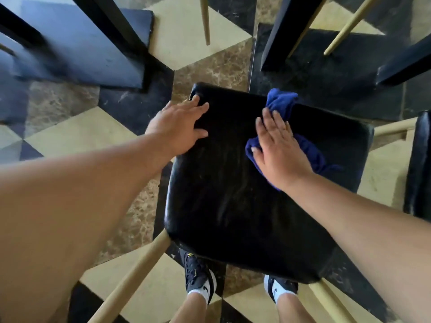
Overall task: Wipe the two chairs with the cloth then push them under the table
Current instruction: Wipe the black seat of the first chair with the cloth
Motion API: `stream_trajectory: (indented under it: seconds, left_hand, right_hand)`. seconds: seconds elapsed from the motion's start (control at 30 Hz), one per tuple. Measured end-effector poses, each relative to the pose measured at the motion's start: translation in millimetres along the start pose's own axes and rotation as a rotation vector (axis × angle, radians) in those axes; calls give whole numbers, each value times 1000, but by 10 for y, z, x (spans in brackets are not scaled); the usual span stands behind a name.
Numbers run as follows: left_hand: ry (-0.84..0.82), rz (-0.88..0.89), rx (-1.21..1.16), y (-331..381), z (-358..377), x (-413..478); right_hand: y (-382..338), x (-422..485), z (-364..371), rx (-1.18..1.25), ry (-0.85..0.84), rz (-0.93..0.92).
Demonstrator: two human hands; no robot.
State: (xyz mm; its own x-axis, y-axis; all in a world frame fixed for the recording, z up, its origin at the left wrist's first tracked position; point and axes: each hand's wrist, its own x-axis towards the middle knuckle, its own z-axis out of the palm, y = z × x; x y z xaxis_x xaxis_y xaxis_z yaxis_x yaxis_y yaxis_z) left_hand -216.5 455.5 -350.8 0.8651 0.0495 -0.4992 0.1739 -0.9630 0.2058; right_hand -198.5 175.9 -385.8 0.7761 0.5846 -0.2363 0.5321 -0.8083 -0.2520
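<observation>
Cloth point(283, 102), a blue one, lies bunched on the black chair seat point(233, 194), pinned under the right hand point(277, 150). That hand's fingers point(268, 127) are flat and released, pressing rather than gripping. One wad of fabric pokes out just beyond the fingertips and another fold trails out beside the palm. The left hand point(179, 127) rests on the seat's far corner, well to the left of the right fingers. Its own fingers point(198, 108) are straight and spread, grasping nothing, and seem to steady the chair.

The step in hand looks like wiping the first seat. To do it well, I would spread the cloth flatter under the palm so more fabric meets the surface. Overlapping strokes should run from the edge beyond the fingertips back toward the wrist. Dull streaks show between the two sets of fingers and behind them, so that stretch needs passes. The corner under the left fingers needs wiping too, once that hand shifts.

No backrest can be made out in this view, and only parts of the pale wooden legs show. The second chair point(419, 164) is a dark sliver cut off at the frame edge, right of the right fingers. Of the table, only dark legs point(289, 31) appear beyond the fingertips, and its top is out of view. Whether the cloth is damp cannot be told.
</observation>
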Motion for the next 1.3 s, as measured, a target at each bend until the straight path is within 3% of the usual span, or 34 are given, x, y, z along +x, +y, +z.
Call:
stream_trajectory:
  seconds: [0.13,0.27,0.37,0.6,0.73,0.83,0.93,1.0,1.1,1.2,1.3]
  left_hand:
    - [24,81,38,-65,-13,101]
    - [46,70,-41,-42,110,24]
    - [49,99,-31,-83,155,37]
    - [37,45,53,47,106,21]
    - [36,21,70,109,67,18]
    - [36,13,85,157,80,11]
    - [39,2,115,181,103,31]
    - [29,-9,133,202,94,39]
    - [16,-29,205,239,60,37]
    - [-4,-48,288,315,74,44]
    - [-8,-74,348,414,77,63]
  right_hand:
    - [-866,182,318,27,57,-206]
    - [-1506,35,561,59,53,-124]
    - [-1609,-143,660,38,33,-186]
    - [-1612,-957,821,-66,-155,-668]
    - [-1162,-757,618,-143,-179,-924]
    - [-1005,-127,450,-255,-13,-781]
    - [-1250,226,354,-163,46,-504]
    - [-1496,48,455,-92,43,-464]
    - [-1599,-733,655,-117,-133,-691]
    - [-1200,-1261,700,-164,-243,-902]
    - [-614,-1403,569,-216,-262,-951]
